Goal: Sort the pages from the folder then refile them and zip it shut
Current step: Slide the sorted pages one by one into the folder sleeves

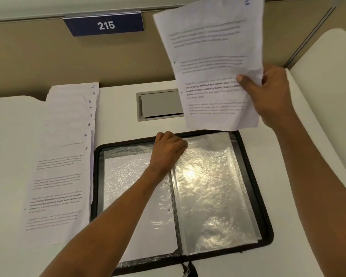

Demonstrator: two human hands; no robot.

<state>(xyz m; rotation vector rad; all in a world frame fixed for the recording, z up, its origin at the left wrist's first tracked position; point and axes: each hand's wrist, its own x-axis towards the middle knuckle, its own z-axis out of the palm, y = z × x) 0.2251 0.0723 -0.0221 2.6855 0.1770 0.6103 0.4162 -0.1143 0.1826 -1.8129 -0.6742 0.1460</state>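
- Folder (94, 186): it lies open and flat on the white table (118, 124), close in front of the person, with a black zip edge all around. Its zip pull (187, 271) hangs at the near edge, partly cut off by the picture.
- Inside the folder are shiny plastic sleeves. The left sleeve (118, 172) has a white page in it. The right sleeve (212, 192) looks grey and I see no page in it.
- The left hand (169, 150) rests on the far edge of the folder, near the middle fold, with the fingers curled. It seems to pinch the top of the right sleeve, but the fingertips are hidden.
- To the left, just beside the folder, a pile of pages (62, 166) lies fanned out, with handwritten numbers from 3 up to 10 in the right corners.
- The right hand (272, 96) is raised above the far right corner of the folder and grips a printed sheet (212, 56) by its right edge, thumb in front. The sheet stands up in the air, tilted.
- Behind, a grey cover plate (160, 104) is set into the table.
- A blue sign (104, 25) reading 215 hangs on the beige partition (38, 56).
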